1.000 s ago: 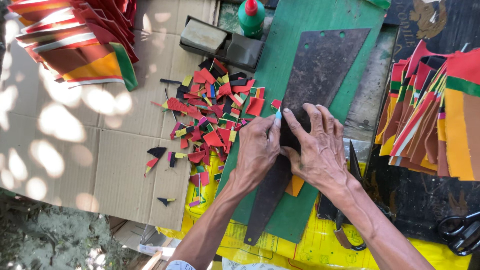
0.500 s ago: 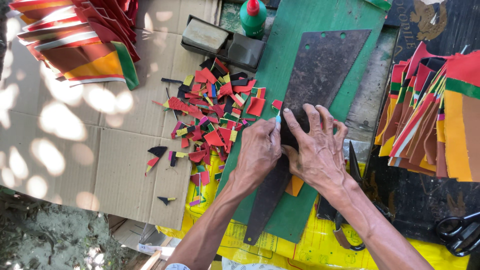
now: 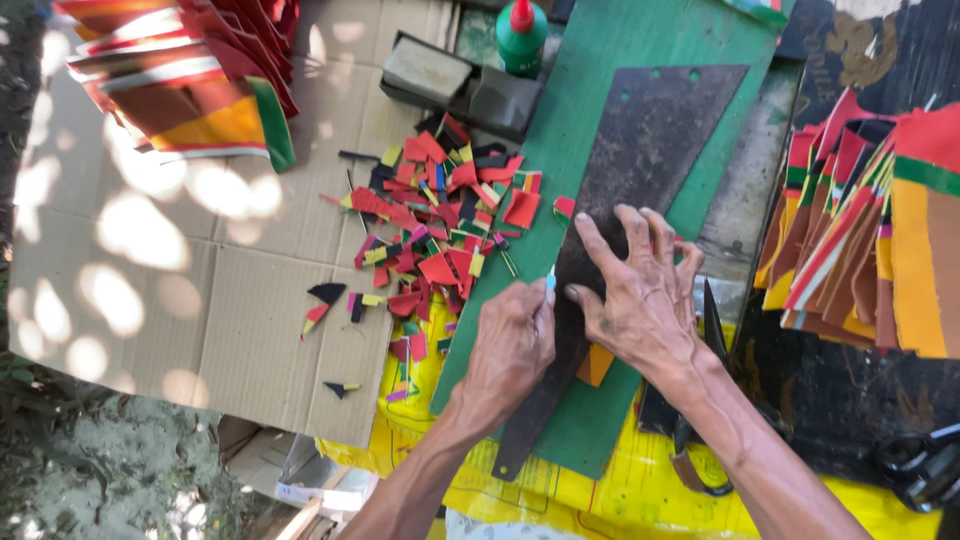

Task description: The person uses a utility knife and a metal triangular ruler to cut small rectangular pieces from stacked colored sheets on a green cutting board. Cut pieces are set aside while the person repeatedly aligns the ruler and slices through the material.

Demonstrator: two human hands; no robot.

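- An orange piece is mostly hidden under the dark metal plate on the green board.
- The right hand is pressed flat on the plate, fingers spread apart.
- The left hand is closed around a small blue-tipped tool at the plate's left edge.
- Two hands are seen; the scraps at left are too many to count.

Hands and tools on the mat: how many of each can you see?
Hands: 2, the left hand and the right hand
Dark metal templates: 1
Green bottles: 1
Green mats: 1
Total: 5
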